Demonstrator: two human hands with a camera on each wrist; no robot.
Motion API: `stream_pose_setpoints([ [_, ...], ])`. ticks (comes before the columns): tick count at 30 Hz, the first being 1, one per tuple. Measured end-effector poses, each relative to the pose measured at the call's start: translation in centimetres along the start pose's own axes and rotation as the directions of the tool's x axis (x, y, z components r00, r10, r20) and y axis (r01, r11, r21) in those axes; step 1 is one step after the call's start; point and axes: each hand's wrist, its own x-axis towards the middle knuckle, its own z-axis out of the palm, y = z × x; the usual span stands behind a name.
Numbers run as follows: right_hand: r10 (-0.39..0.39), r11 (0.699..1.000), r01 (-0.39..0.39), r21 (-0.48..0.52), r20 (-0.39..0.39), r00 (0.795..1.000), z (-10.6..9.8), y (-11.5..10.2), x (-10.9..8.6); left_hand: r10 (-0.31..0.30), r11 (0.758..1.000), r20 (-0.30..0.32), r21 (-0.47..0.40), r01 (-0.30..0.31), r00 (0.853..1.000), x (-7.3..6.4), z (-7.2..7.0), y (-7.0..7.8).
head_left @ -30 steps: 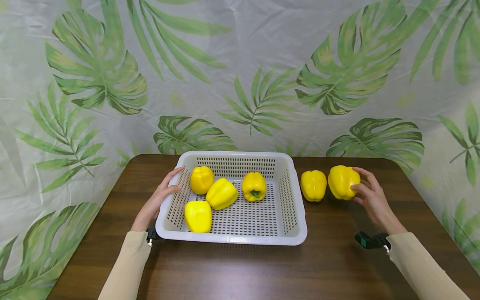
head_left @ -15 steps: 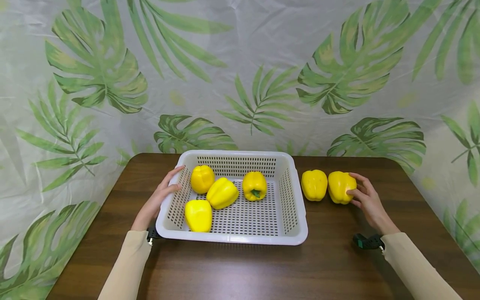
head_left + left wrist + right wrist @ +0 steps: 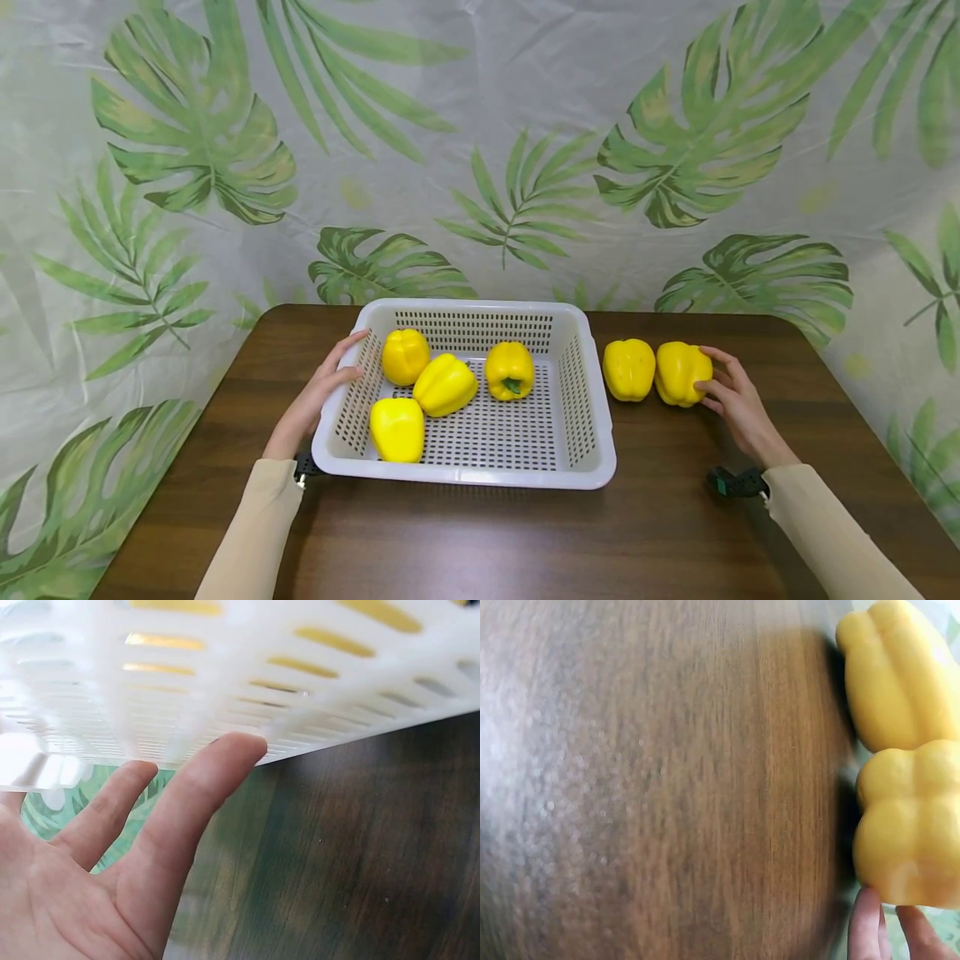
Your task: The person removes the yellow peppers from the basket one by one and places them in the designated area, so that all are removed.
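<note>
A white slotted plastic basket (image 3: 465, 477) stands on the table with several yellow bell peppers (image 3: 446, 385) inside. My left hand (image 3: 318, 392) rests against its left side, fingers extended; in the left wrist view the thumb (image 3: 199, 787) lies along the outer wall. To the right of the basket, two more peppers stand side by side. The outer bell pepper (image 3: 682, 373) is gripped at its right side by my right hand (image 3: 738, 404), thumb in front and fingers partly hidden behind. The inner bell pepper (image 3: 628, 370) is close beside it, and the right wrist view shows the pair meeting.
The dark wooden table (image 3: 480, 542) ends at the back against a cloth (image 3: 525, 108) printed with green leaves. Both forearms wear beige sleeves, with a black band (image 3: 738, 482) at the right wrist.
My right hand has lowered the outer bell pepper onto the table beside the other one, then stayed there. The left hand and basket have not moved.
</note>
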Motion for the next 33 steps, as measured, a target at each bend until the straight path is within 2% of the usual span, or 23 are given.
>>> stream_pose_setpoints([
  [6, -0.014, 1.000, 0.014, 0.015, -0.003, 1.000, -0.1, -0.1, -0.1, -0.002, 1.000, -0.001, 0.000, 0.002, 1.000, 0.0, 0.0, 0.0],
  [9, -0.050, 0.997, 0.052, 0.063, -0.020, 0.999, -0.2, -0.3, -0.2, 0.000, 1.000, 0.002, -0.001, 0.000, 1.000, -0.1, 0.1, 0.0],
  [16, -0.181, 0.959, 0.190, 0.211, -0.060, 0.982, -0.3, -1.3, -0.2, -0.001, 1.000, 0.005, -0.007, 0.001, 1.000, -0.2, 0.1, 0.0],
  [23, -0.219, 0.938, 0.240, 0.251, -0.109, 0.970, -0.4, -2.3, -0.2, -0.004, 1.000, 0.003, -0.008, 0.004, 1.000, -0.1, 0.1, 0.0],
  [27, -0.247, 0.928, 0.263, 0.263, -0.090, 0.965, -0.2, -2.8, -0.3, -0.003, 1.000, 0.004, -0.010, 0.003, 1.000, -0.1, 0.1, 0.0],
  [33, -0.299, 0.904, 0.289, 0.315, -0.018, 0.954, 1.0, -3.9, -0.5, -0.003, 1.000, 0.001, -0.009, 0.003, 1.000, -0.1, 0.1, 0.0],
])
